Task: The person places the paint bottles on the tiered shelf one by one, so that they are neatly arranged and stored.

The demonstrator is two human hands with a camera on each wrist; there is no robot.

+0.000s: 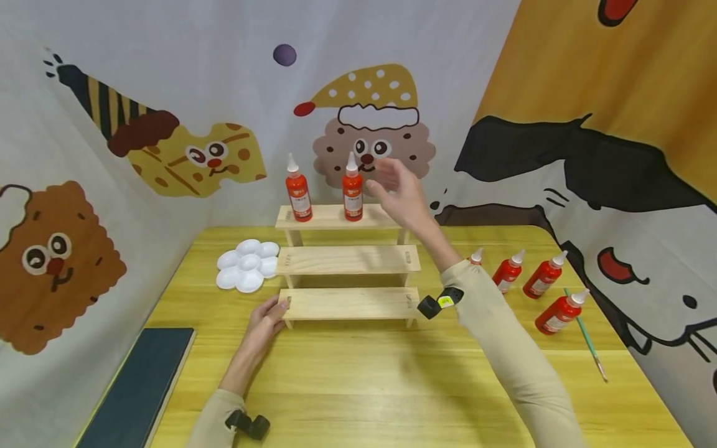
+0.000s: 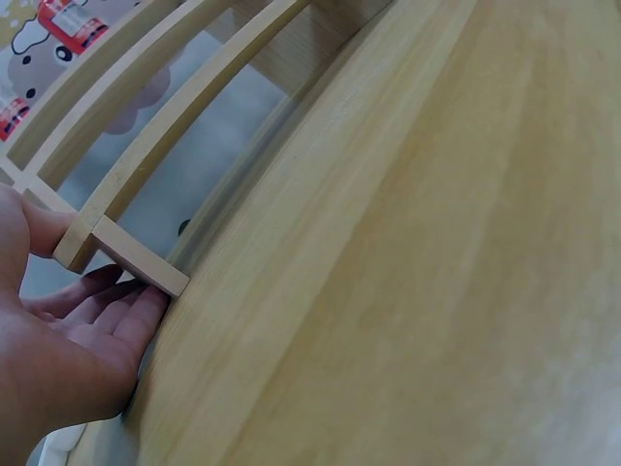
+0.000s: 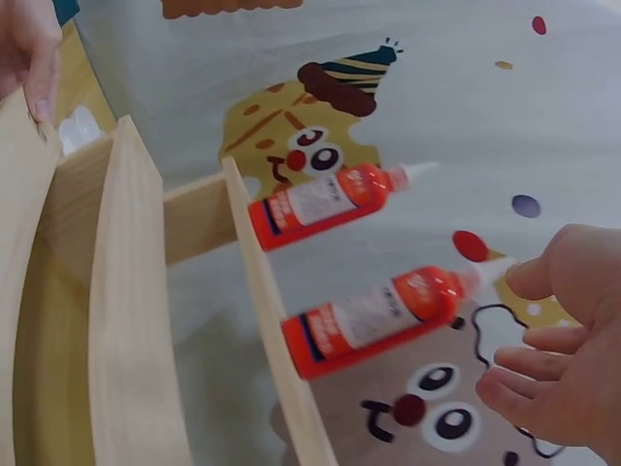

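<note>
Near bottle (image 1: 353, 199): upright on the rack's (image 1: 348, 259) top step (image 1: 326, 216), just left of the right hand (image 1: 402, 191).
Other bottle (image 1: 299, 199): farther left of that hand, same step.
Right hand: fingers loosely parted, holding nothing.
Left hand (image 1: 266, 322): grips the lowest step's (image 1: 348, 303) left end.

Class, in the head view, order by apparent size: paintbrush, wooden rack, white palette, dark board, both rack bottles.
1. Wooden rack
2. Dark board, partly cut off
3. White palette
4. Both rack bottles, too alike to rank
5. Paintbrush
</note>
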